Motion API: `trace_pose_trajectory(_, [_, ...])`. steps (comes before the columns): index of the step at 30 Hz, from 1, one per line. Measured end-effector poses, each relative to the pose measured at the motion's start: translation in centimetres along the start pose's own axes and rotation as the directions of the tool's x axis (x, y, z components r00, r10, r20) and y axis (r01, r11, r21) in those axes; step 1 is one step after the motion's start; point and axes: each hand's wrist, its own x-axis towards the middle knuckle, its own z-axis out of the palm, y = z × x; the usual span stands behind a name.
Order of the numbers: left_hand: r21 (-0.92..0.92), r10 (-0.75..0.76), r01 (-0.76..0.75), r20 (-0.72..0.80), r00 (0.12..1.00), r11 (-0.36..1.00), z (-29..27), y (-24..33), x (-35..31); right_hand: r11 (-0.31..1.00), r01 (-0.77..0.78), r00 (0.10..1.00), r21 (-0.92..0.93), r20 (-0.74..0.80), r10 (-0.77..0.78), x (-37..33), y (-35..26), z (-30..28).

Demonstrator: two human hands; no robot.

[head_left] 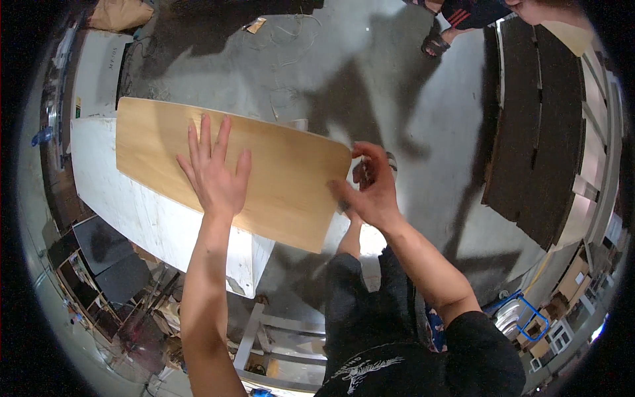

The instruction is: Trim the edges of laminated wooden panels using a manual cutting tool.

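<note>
Concrete floor [456, 99] and wood-coloured panel [288, 169] suggest a workshop.

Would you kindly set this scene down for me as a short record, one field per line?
Left hand: palm down on the board, fingers spread
Right hand: at the board's right end, fingers bent; whether it grips is unclear
Board: tan, thin, corners rounded, partly covering a white panel
Upper right: another person's sandalled foot
Far right: dark panels

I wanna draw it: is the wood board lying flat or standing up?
Lying flat: the wood board shows its broad face upward, left hand spread on top.
</note>
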Motion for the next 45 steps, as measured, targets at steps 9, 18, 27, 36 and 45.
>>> trace_pose_trajectory(9, [-0.048,-0.049,0.051,0.056,0.997,0.998,-0.7,0.4,0.4,0.924,-0.334,0.898,-0.183,0.236,0.372,8.4,-2.6,-1.0])
trace_pose_trajectory(18, [-0.065,-0.061,0.061,0.005,0.998,0.996,-1.5,0.0,0.6,0.887,-0.382,0.823,-0.26,0.341,0.455,4.1,-0.4,-6.1])
trace_pose_trajectory(27, [-0.158,-0.13,0.105,-0.154,0.979,0.982,-0.7,-0.8,-1.1,0.904,0.033,0.69,-0.426,0.664,0.288,14.2,-4.6,3.2])
trace_pose_trajectory(36, [-0.285,-0.164,0.102,-0.205,0.965,0.953,-0.9,-0.3,0.0,0.942,0.107,0.65,-0.317,0.739,0.175,20.7,-6.7,17.4])
trace_pose_trajectory(45, [-0.297,-0.225,0.161,-0.197,0.954,0.941,-1.5,-1.0,-0.7,0.787,-0.056,0.687,-0.615,0.548,0.477,14.8,-5.9,3.4])
